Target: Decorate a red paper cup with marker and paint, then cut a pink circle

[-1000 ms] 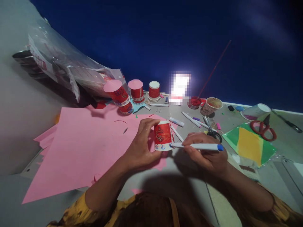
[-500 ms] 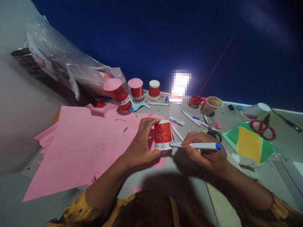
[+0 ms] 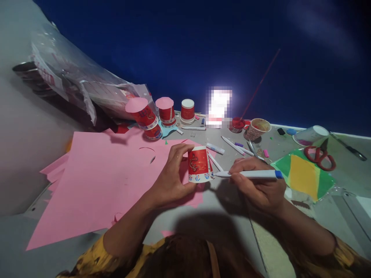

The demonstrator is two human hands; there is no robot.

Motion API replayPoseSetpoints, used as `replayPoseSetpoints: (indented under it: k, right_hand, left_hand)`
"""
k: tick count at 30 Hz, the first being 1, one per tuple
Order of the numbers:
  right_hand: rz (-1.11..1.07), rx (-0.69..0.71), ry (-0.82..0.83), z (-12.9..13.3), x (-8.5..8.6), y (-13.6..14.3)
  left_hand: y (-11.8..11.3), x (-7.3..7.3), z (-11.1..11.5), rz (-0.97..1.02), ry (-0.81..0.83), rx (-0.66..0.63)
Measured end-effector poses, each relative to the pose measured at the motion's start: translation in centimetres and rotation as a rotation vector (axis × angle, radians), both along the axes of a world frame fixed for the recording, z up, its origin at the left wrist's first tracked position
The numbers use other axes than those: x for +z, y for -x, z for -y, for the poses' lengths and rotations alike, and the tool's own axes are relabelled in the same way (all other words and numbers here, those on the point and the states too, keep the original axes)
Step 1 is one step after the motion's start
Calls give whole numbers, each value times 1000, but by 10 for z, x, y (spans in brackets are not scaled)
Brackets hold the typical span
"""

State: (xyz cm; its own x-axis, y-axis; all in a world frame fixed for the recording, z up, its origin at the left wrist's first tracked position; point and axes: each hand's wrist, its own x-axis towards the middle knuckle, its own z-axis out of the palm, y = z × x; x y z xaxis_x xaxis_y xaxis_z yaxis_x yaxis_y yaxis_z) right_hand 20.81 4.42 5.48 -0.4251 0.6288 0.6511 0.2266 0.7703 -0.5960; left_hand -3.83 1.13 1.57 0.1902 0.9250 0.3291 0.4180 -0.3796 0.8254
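Marker (image 3: 258, 175) tip at cup (image 3: 198, 161), contact unclear

The far side of the red cup (image 3: 198, 164), gripped by the left hand (image 3: 171, 175), is turned away from us, and the blue marks around its rim are too small to make out in detail. Fingers of the right hand (image 3: 259, 189) cover part of the white marker (image 3: 262, 175); its tip is so tiny we cannot tell whether it touches the cup. That same hand hides the handles of a pair of scissors (image 3: 251, 146). The left forearm covers some of the pink paper (image 3: 101, 177). Beyond, a bright panel (image 3: 219, 104) is blurred into squares — we cannot tell what it shows. Both yellow sleeves (image 3: 92, 256) are cut off by the bottom edge.
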Motion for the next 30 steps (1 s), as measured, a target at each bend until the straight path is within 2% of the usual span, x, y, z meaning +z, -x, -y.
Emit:
replayPoseSetpoints:
  k: [17,30]
  right_hand:
    - [-32,45,20,1,-2,3]
    - [43,79,-23,4,-1,8]
  left_hand:
    - [0,7,2,-66,5,16]
    - [-1,-2,1,-141,-51,31]
